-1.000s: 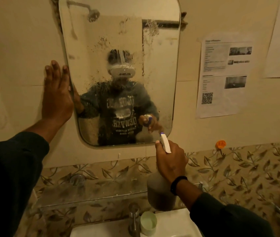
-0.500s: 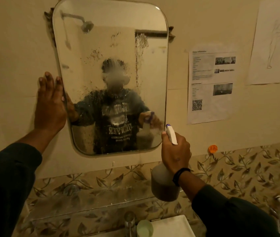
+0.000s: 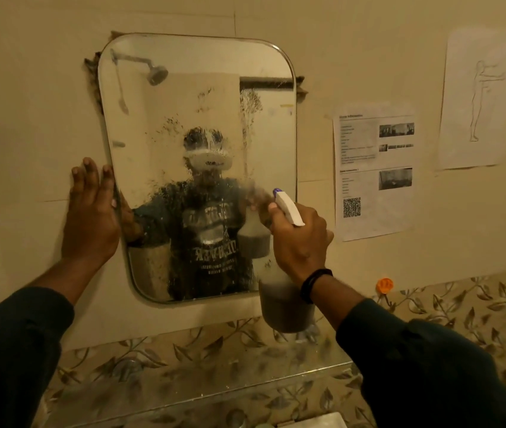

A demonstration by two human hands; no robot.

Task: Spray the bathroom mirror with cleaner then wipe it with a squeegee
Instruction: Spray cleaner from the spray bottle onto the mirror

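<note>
The mirror [image 3: 196,118] hangs on the wall between my two hands, its glass speckled with spray droplets and streaks down the middle. I have my right hand [image 3: 299,239] wrapped around the neck of the spray bottle [image 3: 285,304], fingers closed on the trigger, and its white nozzle [image 3: 288,208] sits just in front of the mirror's lower right edge, pointing at the glass. My left hand [image 3: 91,217] is spread flat and open, palm pressed against the wall with the fingers touching the mirror's left edge. Right of my right hand, a printed sheet [image 3: 373,174] with a square code is stuck to the wall, and a line drawing [image 3: 477,100] is pinned farther right. Below both hands runs a clear shelf [image 3: 184,393] against leaf-patterned tiles [image 3: 461,304].
</note>
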